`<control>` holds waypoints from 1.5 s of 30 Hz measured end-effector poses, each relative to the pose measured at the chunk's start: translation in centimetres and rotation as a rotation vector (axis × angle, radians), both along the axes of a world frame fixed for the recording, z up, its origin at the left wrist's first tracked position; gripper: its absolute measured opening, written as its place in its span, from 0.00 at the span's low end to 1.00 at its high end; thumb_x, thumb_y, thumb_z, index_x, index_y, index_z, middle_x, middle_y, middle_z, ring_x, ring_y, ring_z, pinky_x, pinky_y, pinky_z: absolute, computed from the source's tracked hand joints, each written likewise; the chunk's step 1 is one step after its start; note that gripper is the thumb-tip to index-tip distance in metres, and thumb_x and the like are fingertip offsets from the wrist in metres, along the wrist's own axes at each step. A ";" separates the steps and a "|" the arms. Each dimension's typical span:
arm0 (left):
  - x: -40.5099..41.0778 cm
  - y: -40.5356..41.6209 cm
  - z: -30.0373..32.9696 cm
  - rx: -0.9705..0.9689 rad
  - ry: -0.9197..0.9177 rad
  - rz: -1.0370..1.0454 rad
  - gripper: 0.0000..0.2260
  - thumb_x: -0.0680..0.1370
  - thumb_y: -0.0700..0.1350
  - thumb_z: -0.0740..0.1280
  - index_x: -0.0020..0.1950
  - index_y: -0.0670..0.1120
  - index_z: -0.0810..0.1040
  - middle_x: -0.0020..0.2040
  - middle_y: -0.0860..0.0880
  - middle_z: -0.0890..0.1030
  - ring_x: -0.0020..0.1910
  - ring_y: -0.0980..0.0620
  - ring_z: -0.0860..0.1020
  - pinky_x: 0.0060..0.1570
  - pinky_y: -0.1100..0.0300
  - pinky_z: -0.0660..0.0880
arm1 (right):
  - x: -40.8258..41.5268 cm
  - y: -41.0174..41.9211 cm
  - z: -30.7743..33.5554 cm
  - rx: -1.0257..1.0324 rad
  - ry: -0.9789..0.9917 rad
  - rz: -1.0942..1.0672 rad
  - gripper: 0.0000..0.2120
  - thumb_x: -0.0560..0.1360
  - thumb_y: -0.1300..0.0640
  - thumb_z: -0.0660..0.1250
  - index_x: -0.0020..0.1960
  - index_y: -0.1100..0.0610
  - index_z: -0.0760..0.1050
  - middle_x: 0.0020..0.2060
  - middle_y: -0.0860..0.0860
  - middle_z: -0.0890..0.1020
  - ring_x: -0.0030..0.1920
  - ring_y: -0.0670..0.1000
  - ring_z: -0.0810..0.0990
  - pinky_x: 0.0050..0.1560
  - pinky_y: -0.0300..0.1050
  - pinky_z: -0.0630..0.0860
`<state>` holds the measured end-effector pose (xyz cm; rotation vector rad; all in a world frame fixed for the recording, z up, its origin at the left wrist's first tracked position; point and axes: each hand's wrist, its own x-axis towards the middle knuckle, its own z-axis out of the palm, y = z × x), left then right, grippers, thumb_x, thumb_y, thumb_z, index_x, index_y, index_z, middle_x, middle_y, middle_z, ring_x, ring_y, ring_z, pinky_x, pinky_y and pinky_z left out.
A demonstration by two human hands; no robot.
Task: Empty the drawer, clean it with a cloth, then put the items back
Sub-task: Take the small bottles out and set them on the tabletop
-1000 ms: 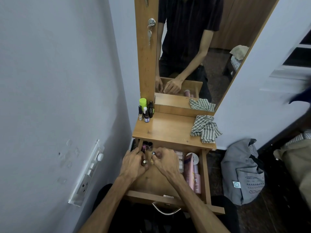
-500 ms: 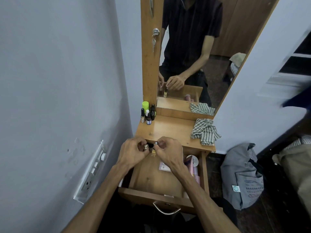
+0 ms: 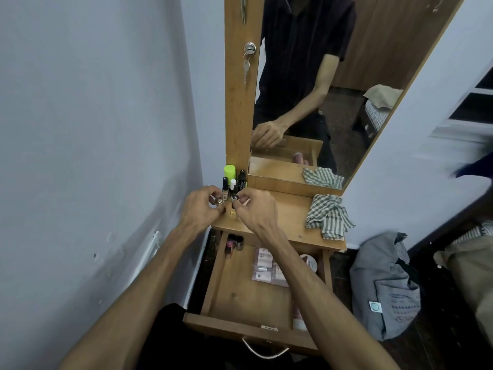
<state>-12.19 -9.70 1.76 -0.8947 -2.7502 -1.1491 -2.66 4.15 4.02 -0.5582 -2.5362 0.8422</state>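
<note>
Pinching small bottles, left hand [image 3: 198,209] and right hand [image 3: 254,209] hover at shelf's [image 3: 288,217] nine o'clock; drawer [image 3: 248,295] open below.

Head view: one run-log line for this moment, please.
phase: emptying drawer | left hand: holds gold-capped bottle | right hand: pinches small bottle | cloth: untouched

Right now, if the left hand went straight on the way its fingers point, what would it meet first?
Probably the cluster of small bottles at the tabletop's back corner, just beyond the left hand; depth is unclear.
</note>
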 end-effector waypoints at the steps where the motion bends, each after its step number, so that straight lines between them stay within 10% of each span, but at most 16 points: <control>1: -0.4 0.1 -0.1 -0.005 -0.004 -0.001 0.10 0.70 0.43 0.77 0.51 0.49 0.83 0.45 0.54 0.83 0.43 0.54 0.81 0.47 0.56 0.80 | -0.5 0.0 -0.1 0.000 -0.008 0.006 0.09 0.70 0.50 0.68 0.47 0.50 0.85 0.38 0.44 0.86 0.38 0.48 0.83 0.42 0.44 0.80; 30: -1.7 1.2 -2.2 0.019 -0.072 0.046 0.22 0.73 0.45 0.77 0.66 0.48 0.78 0.56 0.53 0.82 0.43 0.53 0.80 0.47 0.53 0.82 | -1.4 1.0 -3.0 -0.007 0.011 0.024 0.14 0.73 0.51 0.70 0.58 0.48 0.83 0.42 0.42 0.86 0.38 0.44 0.84 0.42 0.43 0.82; 45: 5.9 -1.0 -6.0 -0.112 -0.019 0.015 0.06 0.69 0.44 0.72 0.38 0.53 0.76 0.37 0.57 0.77 0.36 0.56 0.75 0.37 0.61 0.71 | 5.0 -1.1 -7.4 -0.061 -0.147 -0.042 0.06 0.69 0.52 0.68 0.44 0.48 0.84 0.37 0.45 0.86 0.40 0.50 0.84 0.41 0.46 0.81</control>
